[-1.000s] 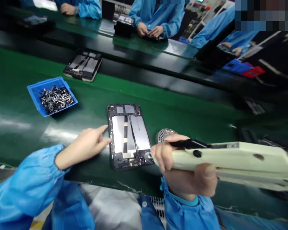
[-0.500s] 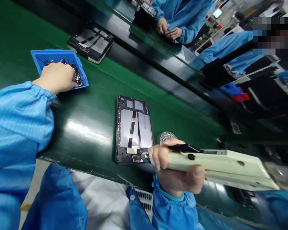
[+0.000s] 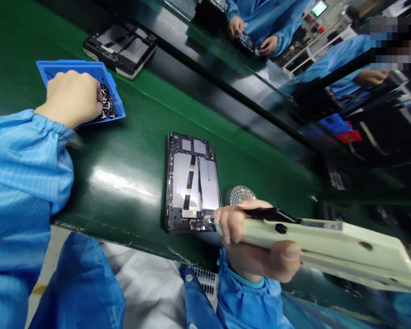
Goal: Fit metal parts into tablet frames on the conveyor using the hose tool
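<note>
My left hand (image 3: 70, 98) is curled down into a blue plastic tray (image 3: 71, 66), its fingers among small dark metal parts (image 3: 107, 106). Whether it grips any of them is hidden. My right hand (image 3: 250, 240) is closed around a cream-coloured electric screwdriver (image 3: 332, 244). The screwdriver's metal tip sits at the lower right corner of an open tablet frame (image 3: 192, 183), which lies flat on the green bench. Silver panels and dark and tan strips show inside the frame. A round perforated metal disc (image 3: 239, 195) lies just beyond my right hand.
Another open tablet frame (image 3: 119, 48) lies beyond the tray, near a black bench edge. Co-workers' hands (image 3: 253, 32) in blue sleeves work on a device at a second green bench. A blue and a red container (image 3: 340, 128) stand further right.
My left hand has moved from beside the tablet frame into the blue tray. My right hand stays at the frame's corner with the screwdriver. The view has turned slightly.
</note>
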Tool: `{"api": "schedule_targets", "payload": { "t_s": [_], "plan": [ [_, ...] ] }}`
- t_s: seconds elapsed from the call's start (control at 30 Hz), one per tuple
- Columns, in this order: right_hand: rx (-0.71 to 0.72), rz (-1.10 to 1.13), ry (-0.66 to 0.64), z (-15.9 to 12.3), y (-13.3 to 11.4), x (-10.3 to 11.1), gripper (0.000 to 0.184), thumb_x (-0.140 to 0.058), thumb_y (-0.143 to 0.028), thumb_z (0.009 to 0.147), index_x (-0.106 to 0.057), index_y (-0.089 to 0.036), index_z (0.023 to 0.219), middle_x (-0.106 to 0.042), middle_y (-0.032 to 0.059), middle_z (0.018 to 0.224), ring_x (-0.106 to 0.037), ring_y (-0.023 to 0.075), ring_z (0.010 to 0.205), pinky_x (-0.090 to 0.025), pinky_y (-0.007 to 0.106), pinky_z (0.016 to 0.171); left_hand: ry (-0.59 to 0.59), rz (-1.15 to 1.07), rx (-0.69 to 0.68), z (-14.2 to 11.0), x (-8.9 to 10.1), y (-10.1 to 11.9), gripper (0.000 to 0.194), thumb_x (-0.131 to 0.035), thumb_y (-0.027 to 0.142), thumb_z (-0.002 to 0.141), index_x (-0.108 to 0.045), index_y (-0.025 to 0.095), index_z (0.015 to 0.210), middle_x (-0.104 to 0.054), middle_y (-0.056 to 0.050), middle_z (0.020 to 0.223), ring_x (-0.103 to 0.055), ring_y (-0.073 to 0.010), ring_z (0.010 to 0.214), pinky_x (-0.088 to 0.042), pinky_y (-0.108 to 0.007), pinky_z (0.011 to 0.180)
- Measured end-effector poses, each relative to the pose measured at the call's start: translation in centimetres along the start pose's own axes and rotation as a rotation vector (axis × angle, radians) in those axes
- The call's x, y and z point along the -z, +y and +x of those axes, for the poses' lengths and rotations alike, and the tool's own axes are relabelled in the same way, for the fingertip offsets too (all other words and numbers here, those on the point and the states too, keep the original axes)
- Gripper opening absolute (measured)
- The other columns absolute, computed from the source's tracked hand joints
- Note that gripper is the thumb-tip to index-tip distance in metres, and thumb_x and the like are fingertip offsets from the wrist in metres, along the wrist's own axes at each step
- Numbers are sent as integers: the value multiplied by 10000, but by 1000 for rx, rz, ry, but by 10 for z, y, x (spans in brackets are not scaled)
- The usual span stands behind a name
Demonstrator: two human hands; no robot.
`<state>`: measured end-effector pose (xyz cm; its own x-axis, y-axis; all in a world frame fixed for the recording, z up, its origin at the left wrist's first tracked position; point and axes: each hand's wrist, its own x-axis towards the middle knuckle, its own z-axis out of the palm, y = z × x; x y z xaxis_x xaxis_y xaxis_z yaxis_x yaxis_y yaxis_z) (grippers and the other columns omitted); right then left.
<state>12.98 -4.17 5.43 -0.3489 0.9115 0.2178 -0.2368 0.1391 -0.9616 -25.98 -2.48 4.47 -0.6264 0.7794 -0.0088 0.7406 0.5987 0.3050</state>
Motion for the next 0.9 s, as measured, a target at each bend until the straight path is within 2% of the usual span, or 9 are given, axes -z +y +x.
{"api": "schedule_targets", "payload": {
  "t_s": [0.07, 0.17, 0.3, 0.47, 0.53, 0.6, 0.7, 0.83, 0.9],
  "plan": [
    [-10, 9, -16, 1, -1, 1, 491, -662, -695, 844, -750, -242, 1009, -483, -77, 489, -404, 118, 366, -453, 348, 522, -7, -49, 7, 4, -3, -4, 436, -737, 420, 834, -760, 135, 1163, -710, -101, 1335, -499, -381, 1389, -334, -624, 1218],
    [-11, 22, -37, 1, -3, 2, 487, -669, -684, 858, -742, -230, 1019, -489, -80, 501, -411, 115, 377, -456, 340, 530, -4, -194, -25, 12, -8, -12, 411, -746, 586, 742, -764, 225, 938, -783, -27, 1098, -433, -311, 1436, -315, -500, 1199],
    [-16, 42, -48, 2, -5, 0, 471, -690, -659, 858, -755, -221, 1019, -503, -75, 503, -431, 119, 383, -437, 325, 516, -11, -327, -107, 16, -9, -18, 402, -697, 643, 719, -725, 253, 814, -778, 18, 889, -379, -229, 1483, -350, -382, 1096],
    [-29, 13, -1, 3, -7, -2, 469, -684, -674, 849, -747, -232, 992, -482, -84, 496, -398, 112, 367, -430, 331, 522, -78, -95, -57, 12, -5, -11, 764, -686, 858, 574, -736, 157, 873, -775, -63, 996, -428, -359, 1489, -305, -483, 1143],
    [-33, 7, -5, 3, -7, -2, 463, -685, -677, 844, -744, -235, 971, -475, -81, 494, -395, 113, 368, -424, 334, 523, -101, -86, -48, 13, -6, -10, 837, -705, 882, 510, -740, 145, 905, -775, -75, 995, -398, -362, 1517, -287, -474, 1143],
    [-34, -3, -22, 2, -7, -1, 454, -676, -688, 841, -732, -244, 917, -456, -75, 485, -390, 120, 369, -414, 344, 522, -94, -114, -57, 14, -8, -12, 802, -719, 869, 494, -747, 180, 903, -779, -56, 948, -356, -328, 1548, -277, -453, 1136],
    [-66, -42, -35, 0, -6, 1, 425, -647, -701, 845, -700, -280, 874, -428, -63, 484, -385, 150, 379, -411, 390, 534, -57, -136, -78, 12, -7, -11, 777, -659, 880, 559, -758, 190, 903, -785, -45, 965, -316, -331, 1568, -261, -468, 1156],
    [-104, -61, -31, -4, -3, 3, 400, -619, -721, 837, -693, -333, 899, -417, -51, 486, -371, 183, 387, -395, 432, 539, -15, -82, -50, 4, 2, -4, 881, -547, 878, 718, -758, 86, 1041, -729, -121, 1280, -375, -420, 1508, -245, -585, 1204],
    [-98, -46, -26, -5, -2, 4, 391, -626, -716, 829, -699, -337, 890, -415, -50, 481, -357, 180, 381, -395, 439, 538, 32, -98, -43, 1, 6, -3, 828, -568, 850, 730, -766, 110, 1043, -721, -111, 1308, -414, -422, 1470, -264, -598, 1210]
  ]
}}
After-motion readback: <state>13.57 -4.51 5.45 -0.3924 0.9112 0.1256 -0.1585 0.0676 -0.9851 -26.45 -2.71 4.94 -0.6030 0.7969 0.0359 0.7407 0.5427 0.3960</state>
